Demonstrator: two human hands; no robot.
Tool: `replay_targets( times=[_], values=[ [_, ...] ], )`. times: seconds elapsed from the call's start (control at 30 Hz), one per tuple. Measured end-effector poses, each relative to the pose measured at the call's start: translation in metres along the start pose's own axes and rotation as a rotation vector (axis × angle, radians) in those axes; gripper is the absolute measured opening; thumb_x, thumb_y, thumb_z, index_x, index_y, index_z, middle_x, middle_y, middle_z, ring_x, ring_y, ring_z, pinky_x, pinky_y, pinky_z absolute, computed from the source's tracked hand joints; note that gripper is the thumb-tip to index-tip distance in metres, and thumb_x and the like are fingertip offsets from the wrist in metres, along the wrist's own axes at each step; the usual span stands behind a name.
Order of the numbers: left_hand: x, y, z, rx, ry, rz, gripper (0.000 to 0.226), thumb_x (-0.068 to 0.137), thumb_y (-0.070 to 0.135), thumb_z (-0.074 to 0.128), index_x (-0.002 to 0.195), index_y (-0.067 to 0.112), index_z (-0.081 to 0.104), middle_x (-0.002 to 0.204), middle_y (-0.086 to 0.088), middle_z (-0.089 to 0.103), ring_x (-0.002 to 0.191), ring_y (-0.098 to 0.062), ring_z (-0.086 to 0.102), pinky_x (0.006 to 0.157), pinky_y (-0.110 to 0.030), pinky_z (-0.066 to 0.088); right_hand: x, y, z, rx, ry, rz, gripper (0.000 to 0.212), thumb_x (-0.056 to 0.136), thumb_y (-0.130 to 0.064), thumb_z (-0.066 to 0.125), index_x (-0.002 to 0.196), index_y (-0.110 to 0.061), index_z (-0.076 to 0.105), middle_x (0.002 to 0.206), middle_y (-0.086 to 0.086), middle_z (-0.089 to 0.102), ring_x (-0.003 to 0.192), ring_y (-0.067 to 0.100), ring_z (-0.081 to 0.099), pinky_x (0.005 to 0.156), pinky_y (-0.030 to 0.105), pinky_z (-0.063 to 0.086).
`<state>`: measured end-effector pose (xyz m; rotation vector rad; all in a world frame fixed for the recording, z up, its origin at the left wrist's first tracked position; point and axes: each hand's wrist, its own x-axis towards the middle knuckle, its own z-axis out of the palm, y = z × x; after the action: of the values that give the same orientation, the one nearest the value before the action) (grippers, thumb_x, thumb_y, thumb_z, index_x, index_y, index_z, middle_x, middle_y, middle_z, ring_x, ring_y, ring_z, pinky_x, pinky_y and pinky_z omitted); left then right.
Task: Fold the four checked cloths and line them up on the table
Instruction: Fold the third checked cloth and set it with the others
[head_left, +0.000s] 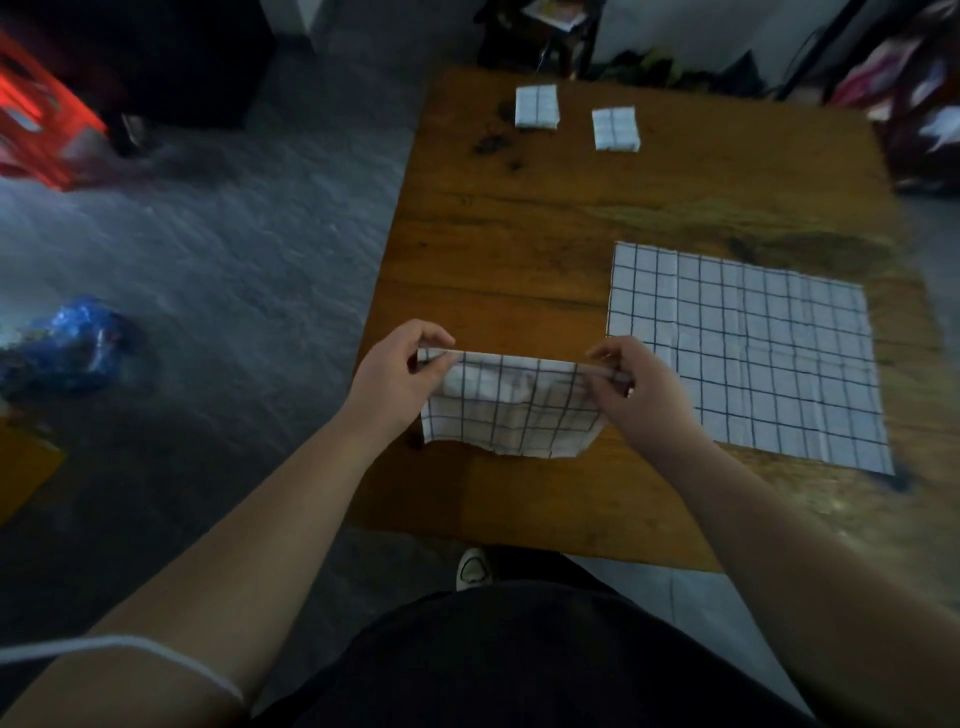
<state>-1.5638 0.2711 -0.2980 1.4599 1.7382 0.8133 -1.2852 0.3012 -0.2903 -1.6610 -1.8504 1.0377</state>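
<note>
A white cloth with dark checks (511, 410) hangs doubled over, raised above the near left part of the wooden table (509, 260). My left hand (397, 371) pinches its top left corner and my right hand (631, 387) pinches its top right corner, the top edge taut between them. Another checked cloth (748, 353) lies spread flat on the table to the right. Two small folded checked cloths (536, 106) (615, 129) sit side by side near the far edge.
Dark stains (493, 143) mark the table beside the folded cloths. On the grey floor to the left lie a blue plastic bag (72, 345) and a red crate (39, 130). Clutter stands beyond the table's far and right edges. My shoe (474, 569) shows below the near edge.
</note>
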Motion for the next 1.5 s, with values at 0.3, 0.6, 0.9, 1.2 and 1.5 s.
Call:
replay_targets(
  times=[0.3, 0.6, 0.9, 1.2, 1.5],
  values=[
    [0.018, 0.005, 0.015, -0.379, -0.166, -0.303, 0.050, 0.095, 0.045, 0.065, 0.140, 0.033, 0.046, 0.133, 0.002, 0.058, 0.123, -0.018, 0.056, 0.108, -0.045, 0.045, 0.020, 0.012, -0.008, 0.406, 0.146, 0.287, 0.024, 0.099, -0.028, 0.063, 0.122, -0.031, 0.058, 0.107, 0.001, 0.067, 0.093, 0.020, 0.068, 0.077, 0.039, 0.060],
    [0.006, -0.072, 0.082, -0.316, -0.308, -0.810, 0.072, 0.088, 0.002, 0.071, 0.149, 0.021, 0.038, 0.111, 0.000, 0.061, 0.104, -0.022, 0.063, 0.099, -0.048, 0.053, 0.027, 0.090, 0.040, 0.279, -0.019, 0.689, 0.059, 0.101, -0.036, 0.059, 0.153, -0.024, 0.035, 0.146, 0.006, 0.052, 0.129, 0.028, 0.052, 0.102, 0.041, 0.044],
    [-0.007, -0.085, 0.085, -0.149, -0.219, -0.742, 0.040, 0.089, 0.013, 0.074, 0.118, 0.025, 0.049, 0.105, 0.002, 0.064, 0.099, -0.020, 0.065, 0.094, -0.046, 0.057, -0.008, 0.108, 0.047, 0.440, 0.034, 0.688, 0.066, 0.095, -0.005, 0.063, 0.151, -0.028, 0.038, 0.151, -0.001, 0.048, 0.131, 0.021, 0.051, 0.109, 0.048, 0.046],
    [-0.021, -0.089, 0.089, 0.020, -0.236, -0.604, 0.040, 0.092, 0.016, 0.071, 0.127, 0.023, 0.053, 0.111, 0.003, 0.064, 0.093, -0.013, 0.063, 0.077, -0.034, 0.058, -0.032, 0.093, 0.055, -0.327, -0.161, 0.158, 0.061, 0.093, -0.006, 0.057, 0.148, -0.029, 0.041, 0.154, -0.009, 0.038, 0.147, 0.014, 0.030, 0.121, 0.038, 0.027],
    [-0.078, -0.106, 0.089, 0.587, -0.361, 0.184, 0.061, 0.094, 0.032, 0.068, 0.149, 0.025, 0.042, 0.160, 0.001, 0.032, 0.151, -0.020, 0.020, 0.123, -0.039, 0.018, -0.081, 0.115, 0.082, -0.690, -0.428, -0.129, 0.080, 0.092, -0.048, 0.063, 0.157, -0.030, 0.022, 0.167, -0.005, 0.016, 0.156, 0.017, 0.002, 0.124, 0.041, -0.003]
  ],
)
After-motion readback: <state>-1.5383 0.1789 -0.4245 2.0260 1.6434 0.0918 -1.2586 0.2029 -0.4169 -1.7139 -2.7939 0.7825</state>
